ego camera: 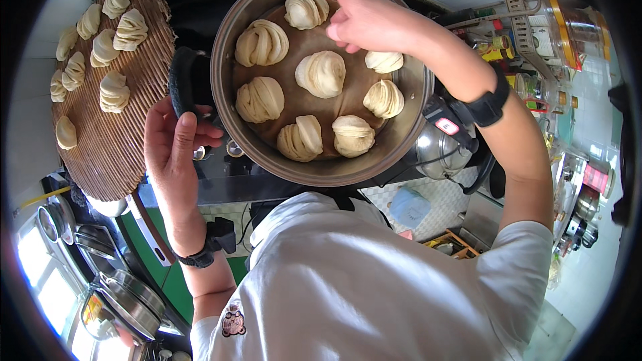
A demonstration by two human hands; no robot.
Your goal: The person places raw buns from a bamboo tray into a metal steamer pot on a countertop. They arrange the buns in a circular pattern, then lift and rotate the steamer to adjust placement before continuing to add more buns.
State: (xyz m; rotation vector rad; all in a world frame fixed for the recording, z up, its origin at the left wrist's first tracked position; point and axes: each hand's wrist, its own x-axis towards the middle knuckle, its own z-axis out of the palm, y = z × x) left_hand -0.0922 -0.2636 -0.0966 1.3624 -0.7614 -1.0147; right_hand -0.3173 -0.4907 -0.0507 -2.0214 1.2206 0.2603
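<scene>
A wide metal steamer pot (323, 179) stands before me with several layered, twisted dough buns in it, one of them at the middle (321, 74). My left hand (178, 145) is at the pot's dark side handle (182, 80), its thumb and fingers around the lower end. My right hand (361, 20) reaches over the pot's far right part, between an upper bun (307, 11) and a partly covered bun (384, 61). Its index finger points out and the others are bent; I see no bun in it. More twisted buns (114, 92) lie on a round ribbed board (100, 135) at the left.
A metal kettle (441, 148) stands close to the pot's lower right. A knife or cleaver handle (149, 228) juts out below the board. Jars and bottles (539, 90) fill a rack at the right; metal pans (130, 301) stand at the lower left. Tiled wall lies behind.
</scene>
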